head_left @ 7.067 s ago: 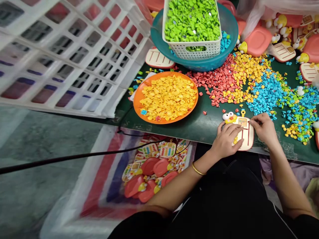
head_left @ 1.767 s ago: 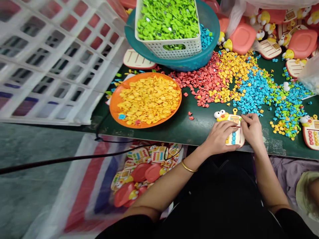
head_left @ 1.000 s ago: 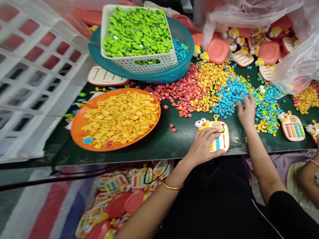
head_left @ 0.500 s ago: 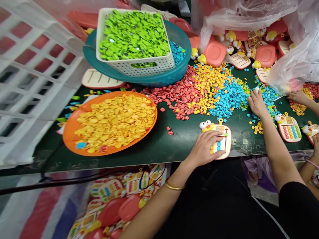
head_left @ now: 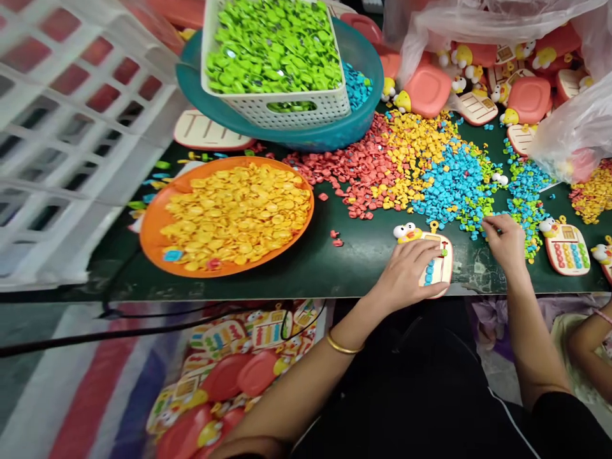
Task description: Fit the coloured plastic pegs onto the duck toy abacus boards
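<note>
My left hand (head_left: 406, 271) lies across a duck-headed toy board (head_left: 436, 277), holding it at the table's front edge. Its fingers cover the left part of the board's cream face; the thumb runs along the lower edge. Blue beads and one green bead show in the board's slots. Over the table to the right is my right hand (head_left: 507, 245), its fingertips pinched together beside the near edge of the green beads (head_left: 475, 217). Whatever sits between those fingertips is too small or hidden to make out. Blue beads (head_left: 449, 182) lie just beyond.
An orange tray (head_left: 153, 245) of yellow pieces stands left, before a teal basin (head_left: 191, 73) carrying a white basket (head_left: 248, 108) of green pieces. Red beads (head_left: 368, 166) and yellow beads (head_left: 415, 143) are heaped behind. A filled board (head_left: 567, 248) and another person's arm (head_left: 593, 344) are at right.
My right hand has drawn back from the bead pile towards me, its fingers now pinched. A white piece lies uncovered behind it. My left hand stays on the board; the whole view has shifted slightly.
</note>
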`<state>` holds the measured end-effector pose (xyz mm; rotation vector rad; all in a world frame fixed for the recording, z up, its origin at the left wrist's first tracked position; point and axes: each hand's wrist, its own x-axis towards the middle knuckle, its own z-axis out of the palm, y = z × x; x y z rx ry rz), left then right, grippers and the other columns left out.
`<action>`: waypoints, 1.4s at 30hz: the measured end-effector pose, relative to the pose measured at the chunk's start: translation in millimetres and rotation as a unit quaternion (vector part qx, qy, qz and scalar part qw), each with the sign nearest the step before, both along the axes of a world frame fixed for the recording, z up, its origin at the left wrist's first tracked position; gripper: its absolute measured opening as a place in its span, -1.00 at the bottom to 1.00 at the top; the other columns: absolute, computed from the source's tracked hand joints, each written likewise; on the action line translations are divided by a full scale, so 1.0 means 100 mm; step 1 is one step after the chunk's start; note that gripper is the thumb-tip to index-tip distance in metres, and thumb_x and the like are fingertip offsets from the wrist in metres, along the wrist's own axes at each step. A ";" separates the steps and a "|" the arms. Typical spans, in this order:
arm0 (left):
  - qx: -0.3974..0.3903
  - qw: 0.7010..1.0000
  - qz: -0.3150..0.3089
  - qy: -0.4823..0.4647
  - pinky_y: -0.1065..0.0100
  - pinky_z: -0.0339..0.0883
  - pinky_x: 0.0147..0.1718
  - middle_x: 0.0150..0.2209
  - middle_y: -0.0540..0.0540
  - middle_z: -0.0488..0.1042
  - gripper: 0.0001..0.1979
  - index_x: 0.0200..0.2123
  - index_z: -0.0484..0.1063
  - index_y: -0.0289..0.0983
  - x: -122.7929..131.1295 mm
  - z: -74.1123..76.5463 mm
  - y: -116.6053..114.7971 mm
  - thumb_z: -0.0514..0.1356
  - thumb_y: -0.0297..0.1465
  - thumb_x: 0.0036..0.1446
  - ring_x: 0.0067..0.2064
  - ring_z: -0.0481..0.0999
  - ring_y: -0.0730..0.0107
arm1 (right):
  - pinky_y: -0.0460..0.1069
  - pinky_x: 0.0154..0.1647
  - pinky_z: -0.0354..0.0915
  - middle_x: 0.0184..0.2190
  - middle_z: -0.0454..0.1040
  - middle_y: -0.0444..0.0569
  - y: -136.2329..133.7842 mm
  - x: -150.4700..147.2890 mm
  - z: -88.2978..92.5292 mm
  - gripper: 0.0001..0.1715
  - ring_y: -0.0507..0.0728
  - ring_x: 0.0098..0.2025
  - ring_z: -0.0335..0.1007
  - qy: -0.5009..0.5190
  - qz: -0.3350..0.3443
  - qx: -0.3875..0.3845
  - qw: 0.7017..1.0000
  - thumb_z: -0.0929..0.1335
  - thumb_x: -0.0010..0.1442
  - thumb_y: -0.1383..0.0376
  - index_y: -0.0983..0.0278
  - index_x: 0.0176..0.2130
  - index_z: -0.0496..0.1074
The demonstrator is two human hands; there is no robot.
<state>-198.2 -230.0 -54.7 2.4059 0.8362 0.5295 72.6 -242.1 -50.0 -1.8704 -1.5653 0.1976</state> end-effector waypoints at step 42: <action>-0.009 0.999 0.023 0.045 -0.01 0.03 0.28 0.37 -0.23 0.16 -0.10 0.29 0.24 -0.17 0.13 -0.05 -0.04 0.36 0.09 -0.05 0.33 0.18 -0.08 | 0.19 -0.11 0.25 -0.25 0.44 0.10 0.18 -0.34 -0.14 -0.72 0.28 -0.13 0.22 -0.122 0.050 -0.005 0.991 0.28 0.28 0.27 0.17 -0.19 0.60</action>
